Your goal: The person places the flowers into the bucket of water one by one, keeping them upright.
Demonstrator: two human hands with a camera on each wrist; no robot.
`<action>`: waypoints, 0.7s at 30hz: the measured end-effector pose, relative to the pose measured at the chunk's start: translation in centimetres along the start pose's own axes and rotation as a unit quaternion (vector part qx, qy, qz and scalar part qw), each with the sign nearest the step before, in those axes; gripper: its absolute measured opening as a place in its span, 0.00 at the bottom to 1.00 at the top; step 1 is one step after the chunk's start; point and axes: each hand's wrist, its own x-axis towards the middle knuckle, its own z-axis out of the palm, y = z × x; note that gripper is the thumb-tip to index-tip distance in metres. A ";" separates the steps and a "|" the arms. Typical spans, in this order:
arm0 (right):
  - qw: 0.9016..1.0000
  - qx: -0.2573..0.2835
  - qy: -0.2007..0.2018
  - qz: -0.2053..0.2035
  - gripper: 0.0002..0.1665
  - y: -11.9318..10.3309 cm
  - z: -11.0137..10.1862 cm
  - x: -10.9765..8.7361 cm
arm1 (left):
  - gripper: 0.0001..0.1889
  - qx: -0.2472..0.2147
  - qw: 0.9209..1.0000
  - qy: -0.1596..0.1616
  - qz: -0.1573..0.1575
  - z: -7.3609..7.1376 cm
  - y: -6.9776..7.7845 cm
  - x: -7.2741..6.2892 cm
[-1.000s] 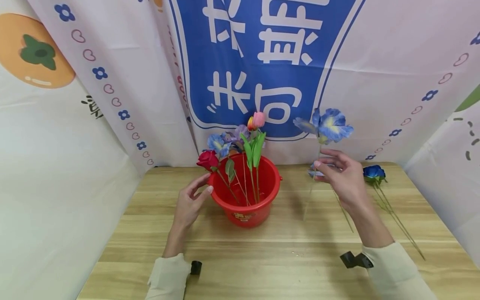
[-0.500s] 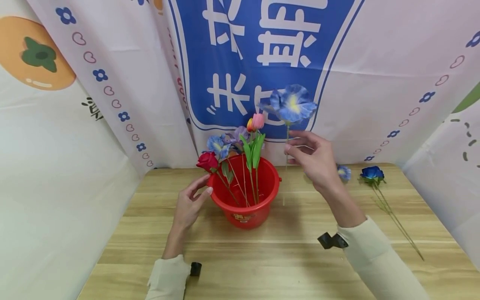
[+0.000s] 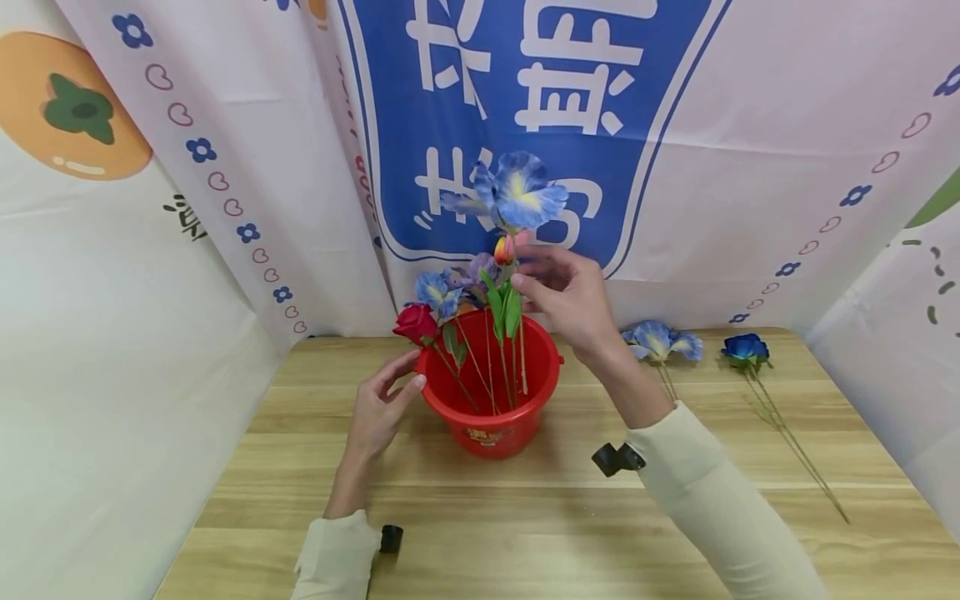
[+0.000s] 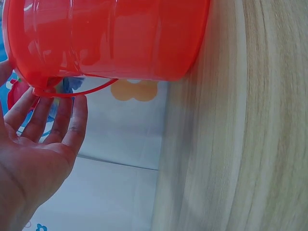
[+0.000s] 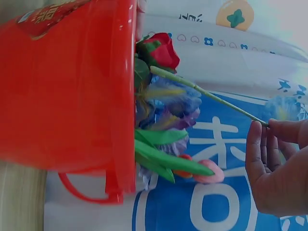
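My right hand (image 3: 573,296) pinches the thin stem of a blue iris (image 3: 525,196) with a yellow centre and holds it upright. In the right wrist view, the lower end of its stem (image 5: 202,90) hangs just above the rim of the red bucket (image 3: 491,435). Standing in the bucket are a red rose (image 3: 415,322), another blue iris (image 3: 435,292), purple flowers (image 3: 480,271) and tulips (image 3: 503,250). My left hand (image 3: 381,410) touches the bucket's left side. Its fingers are nearly straight by the rim and bucket handle (image 4: 91,90) in the left wrist view.
On the wooden table (image 3: 480,533) to the right lie a blue iris (image 3: 654,339), its stem partly hidden by my right sleeve, and a dark blue rose (image 3: 745,347) with a long stem. A printed cloth (image 3: 712,225) hangs behind the table.
My right hand has carried the blue iris leftward from the table's right side to over the bucket. An iris lying on the table has come into fuller view. My left hand has stayed at the bucket.
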 end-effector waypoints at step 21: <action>1.000 -0.009 -0.004 0.022 0.16 3.6 5.2 1.8 | 0.25 -0.001 1.000 -0.005 0.009 -0.1 -0.1 0.0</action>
